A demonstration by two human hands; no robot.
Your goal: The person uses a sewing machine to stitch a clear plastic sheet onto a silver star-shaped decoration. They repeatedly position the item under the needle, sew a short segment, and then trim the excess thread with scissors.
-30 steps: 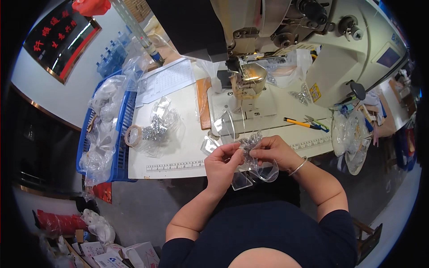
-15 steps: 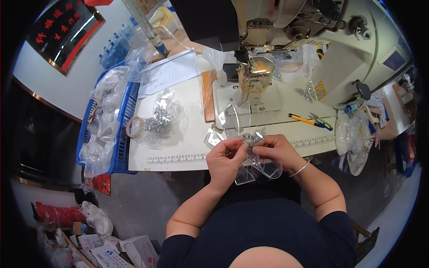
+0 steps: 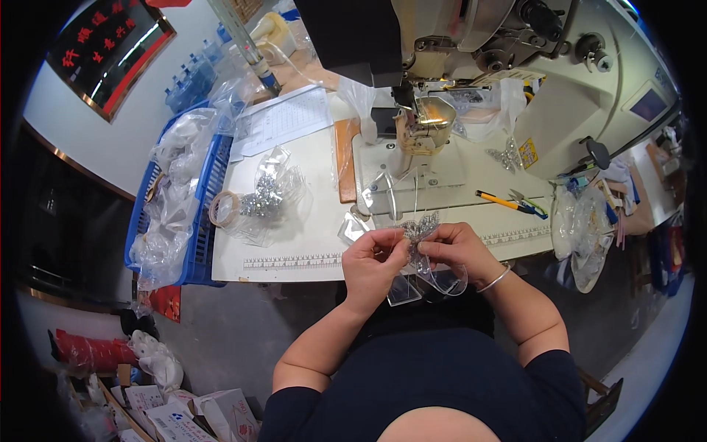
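Note:
Over the front edge of the sewing table (image 3: 309, 264), both of my hands pinch a silver rhinestone ornament (image 3: 423, 224) with a butterfly-like outline. My left hand (image 3: 372, 269) grips its left side between thumb and fingertips. On its other side, my right hand (image 3: 462, 252) is closed the same way. Clear plastic strips (image 3: 451, 283) hang below and between the hands; other clear pieces rise behind them toward the sewing machine (image 3: 428, 127). How the ornament joins the plastic is hidden by my fingers.
More rhinestone ornaments in clear plastic (image 3: 263, 197) lie left, beside a tape roll (image 3: 224, 209). A blue basket (image 3: 204, 221) holds plastic-wrapped goods. Right lie a yellow pen (image 3: 496, 199), green-handled snips (image 3: 532, 206) and another silver butterfly (image 3: 507, 155). A paper sheet (image 3: 283, 118) lies behind.
The ornament has tilted up slightly, so more of its wing shows above my fingers. Both hands keep their pinch in nearly the same place. The whole view has shifted a little.

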